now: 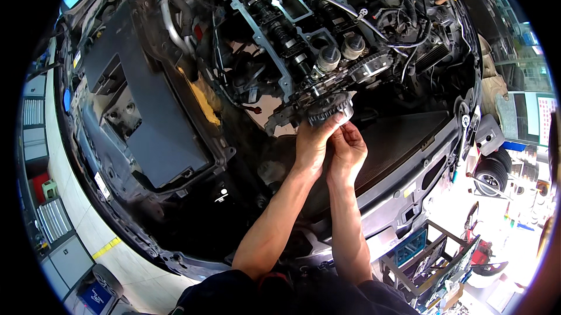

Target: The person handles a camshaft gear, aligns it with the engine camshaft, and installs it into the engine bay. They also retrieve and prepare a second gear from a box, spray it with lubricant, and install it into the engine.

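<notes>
I look down into an open engine bay with the cylinder head (274,17) uncovered and its camshaft exposed. A toothed camshaft sprocket (329,104) sits at the near end of the engine. My left hand (311,142) grips the sprocket's lower rim with fingers curled around its teeth. My right hand (347,146) is pressed against the left hand just below the sprocket, fingertips touching its lower right edge. A second toothed sprocket (370,66) stands further right, untouched. Both forearms reach up from the bottom edge.
A large black plastic cover (146,110) fills the left of the bay. Hoses and wiring (374,23) cross the engine's far side. The front crossmember (409,186) runs at the right. A wheel (491,172) and a metal rack (426,256) stand on the floor at right.
</notes>
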### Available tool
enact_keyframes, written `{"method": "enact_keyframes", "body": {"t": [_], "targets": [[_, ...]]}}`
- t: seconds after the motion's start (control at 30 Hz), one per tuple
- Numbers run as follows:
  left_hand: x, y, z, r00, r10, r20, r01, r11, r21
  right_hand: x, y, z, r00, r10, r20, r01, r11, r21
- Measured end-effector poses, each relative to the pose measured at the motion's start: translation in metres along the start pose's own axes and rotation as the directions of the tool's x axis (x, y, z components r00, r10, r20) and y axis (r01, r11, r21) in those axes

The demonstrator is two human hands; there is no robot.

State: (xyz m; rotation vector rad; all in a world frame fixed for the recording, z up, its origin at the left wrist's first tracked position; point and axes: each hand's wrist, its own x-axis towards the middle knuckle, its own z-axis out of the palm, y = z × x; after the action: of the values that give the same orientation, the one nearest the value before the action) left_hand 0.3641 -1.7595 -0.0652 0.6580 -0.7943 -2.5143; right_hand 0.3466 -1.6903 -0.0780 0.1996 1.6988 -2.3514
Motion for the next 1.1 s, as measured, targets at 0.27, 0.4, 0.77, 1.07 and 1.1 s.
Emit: {"method": "enact_keyframes", "body": {"t": [0.27, 0.4, 0.77, 1.07, 1.1], "targets": [[0.011, 0.003, -0.005, 0.986, -0.166, 0.023, 0.168, 0.97, -0.175, 0.003, -0.003, 0.019, 0.991, -0.129, -0.045, 0.118, 0.973, -0.196], [0.019, 0.004, -0.01, 0.959, -0.282, 0.019, 0.281, 0.945, -0.17, 0.005, 0.0, 0.021, 0.985, -0.156, -0.073, 0.131, 0.954, -0.27], [0.018, 0.005, -0.007, 0.964, -0.266, -0.003, 0.258, 0.939, -0.227, 0.007, 0.005, 0.021, 0.978, -0.199, -0.064, 0.165, 0.922, -0.351], [0.023, -0.004, -0.012, 0.982, -0.189, 0.011, 0.189, 0.968, -0.163, 0.016, 0.006, 0.019, 0.97, -0.241, -0.02, 0.215, 0.898, -0.384], [0.023, -0.004, -0.009, 0.979, -0.204, 0.003, 0.202, 0.965, -0.17, 0.016, 0.005, 0.018, 0.973, -0.227, -0.026, 0.198, 0.896, -0.397]]}}
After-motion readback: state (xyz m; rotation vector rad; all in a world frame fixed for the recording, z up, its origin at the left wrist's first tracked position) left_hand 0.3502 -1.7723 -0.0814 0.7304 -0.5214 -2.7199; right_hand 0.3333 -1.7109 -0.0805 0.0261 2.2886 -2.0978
